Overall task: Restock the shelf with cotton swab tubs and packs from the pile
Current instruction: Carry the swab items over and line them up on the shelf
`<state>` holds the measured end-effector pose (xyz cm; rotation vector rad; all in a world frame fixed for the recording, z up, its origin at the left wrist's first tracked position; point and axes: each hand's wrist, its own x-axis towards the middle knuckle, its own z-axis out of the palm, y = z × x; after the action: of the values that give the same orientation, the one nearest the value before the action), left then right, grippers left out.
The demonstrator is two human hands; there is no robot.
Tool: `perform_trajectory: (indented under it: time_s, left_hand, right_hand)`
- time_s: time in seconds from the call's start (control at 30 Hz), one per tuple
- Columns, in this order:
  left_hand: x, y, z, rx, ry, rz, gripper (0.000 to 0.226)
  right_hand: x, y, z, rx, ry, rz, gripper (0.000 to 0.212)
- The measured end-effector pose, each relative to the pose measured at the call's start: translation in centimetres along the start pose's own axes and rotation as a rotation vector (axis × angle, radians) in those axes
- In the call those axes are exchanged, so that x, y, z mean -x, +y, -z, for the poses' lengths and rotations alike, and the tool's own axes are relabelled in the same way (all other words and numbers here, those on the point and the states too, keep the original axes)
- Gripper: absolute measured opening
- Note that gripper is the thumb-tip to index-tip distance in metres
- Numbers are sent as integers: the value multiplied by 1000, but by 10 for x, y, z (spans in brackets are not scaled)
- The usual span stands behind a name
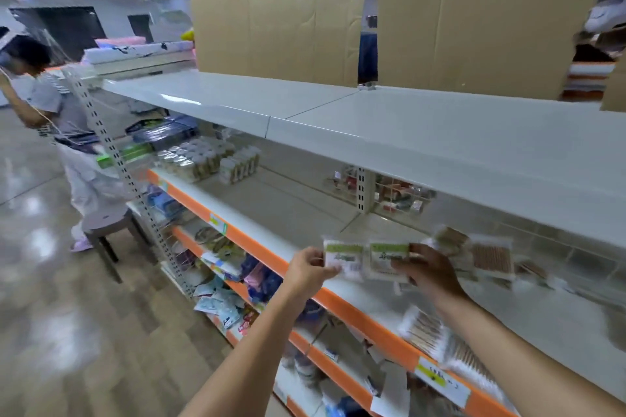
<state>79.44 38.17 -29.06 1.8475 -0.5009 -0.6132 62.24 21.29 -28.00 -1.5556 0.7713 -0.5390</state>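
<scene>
Head view: left hand pinches one swab pack, right hand grips second pack, both above shelf front edge. Loose pile at 5 o'clock on shelf. Tubs at 10 o'clock, far left.

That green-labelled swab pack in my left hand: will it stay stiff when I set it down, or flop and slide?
The green-labelled pack looks flat and film-wrapped, so it is probably light and slightly bendy. The left hand pinches it by one edge without visible sagging, suggesting some stiffness. On the glossy shelf it may slide, and would likely tip if stood upright.
</scene>
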Motion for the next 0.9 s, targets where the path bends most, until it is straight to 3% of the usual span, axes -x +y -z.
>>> perform_trajectory:
  time_s: [0.33, 0.9]
  left_hand:
    - [-30, -27, 111, 3, 148, 0, 19]
    - [-100, -61, 252, 31, 250, 6, 19]
  right_hand:
    - [-39, -17, -125, -43, -83, 28, 28]
    - [-114, -41, -296, -29, -181, 47, 26]
